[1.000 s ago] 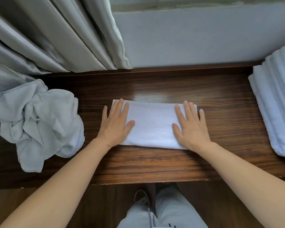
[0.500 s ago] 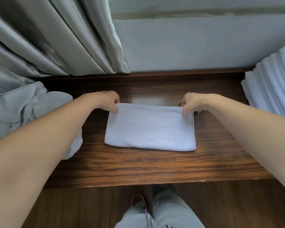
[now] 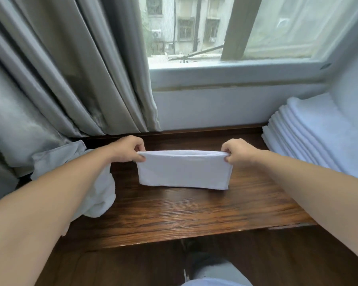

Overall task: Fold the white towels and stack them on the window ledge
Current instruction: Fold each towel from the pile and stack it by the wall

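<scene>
A folded white towel (image 3: pixel 184 172) is held up over the wooden window ledge (image 3: pixel 174 213), gripped at its two upper corners. The left upper corner is pinched by the left hand (image 3: pixel 128 149), fingers curled over the top edge, and the right upper corner is pinched in the same way by the right hand (image 3: pixel 238 152). The towel hangs as a flat rectangle facing the person; its long axis runs left to right, parallel to the ledge's front edge, and its folded top edge is kept level between the two hands. Its lower edge appears to be at or just above the ledge surface (contact cannot be told for certain).

As for progress, a stack of folded white towels (image 3: pixel 310 137) is seen at the right end of the ledge, against the wall, so a good share of the work is judged to be done. A heap of crumpled, unfolded towels (image 3: pixel 91 182) is left at the left end of the ledge, below the grey curtain (image 3: pixel 60 79), partly hidden by the left forearm. The held towel is judged to be nearly or fully folded and is not yet added to the stack; the heap remains to be folded afterwards.
</scene>
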`<state>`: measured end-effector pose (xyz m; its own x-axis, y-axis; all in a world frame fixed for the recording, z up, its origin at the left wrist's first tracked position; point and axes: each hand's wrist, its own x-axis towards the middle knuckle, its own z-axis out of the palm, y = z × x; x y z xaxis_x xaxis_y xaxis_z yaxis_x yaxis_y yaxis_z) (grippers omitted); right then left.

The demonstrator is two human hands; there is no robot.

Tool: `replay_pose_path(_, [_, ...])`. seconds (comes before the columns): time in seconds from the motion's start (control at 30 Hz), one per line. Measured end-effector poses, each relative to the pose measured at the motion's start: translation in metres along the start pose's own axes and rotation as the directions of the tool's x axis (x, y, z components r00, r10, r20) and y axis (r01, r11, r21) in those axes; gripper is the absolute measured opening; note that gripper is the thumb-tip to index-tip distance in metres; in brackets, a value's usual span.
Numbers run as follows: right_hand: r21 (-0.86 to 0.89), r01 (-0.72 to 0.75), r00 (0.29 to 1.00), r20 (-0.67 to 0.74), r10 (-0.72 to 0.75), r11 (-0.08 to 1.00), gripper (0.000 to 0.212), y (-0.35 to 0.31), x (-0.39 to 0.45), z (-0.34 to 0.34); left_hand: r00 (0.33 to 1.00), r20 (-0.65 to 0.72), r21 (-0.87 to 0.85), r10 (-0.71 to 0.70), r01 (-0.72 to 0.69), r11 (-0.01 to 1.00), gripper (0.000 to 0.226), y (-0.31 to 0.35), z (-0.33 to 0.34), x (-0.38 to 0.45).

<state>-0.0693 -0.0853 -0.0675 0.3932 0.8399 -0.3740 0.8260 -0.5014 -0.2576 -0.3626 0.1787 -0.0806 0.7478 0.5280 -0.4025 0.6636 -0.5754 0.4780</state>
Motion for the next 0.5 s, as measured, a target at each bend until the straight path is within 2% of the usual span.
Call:
replay_pose_path(0.17, [0.014, -0.020, 0.968, -0.250, 0.023, 1.000, 0.012, 0.007, -0.068, -0.058, 0.985, -0.121, -0.053, 0.124, -0.131, 0.990, 0.020, 0.059, -0.044, -0.018])
replay_pose_path(0.3, [0.027, -0.083, 0.925, -0.369, 0.087, 0.996, 0.015, 0.028, -0.116, -0.101, 0.970, -0.165, -0.102, 0.180, -0.198, 0.975, 0.019, 0.123, -0.073, -0.015])
replay_pose_path(0.5, [0.194, -0.183, 0.808, -0.528, 0.259, 0.964, 0.015, 0.080, -0.179, -0.131, 0.942, -0.178, -0.227, 0.284, -0.320, 0.920, 0.018, 0.233, -0.086, 0.024])
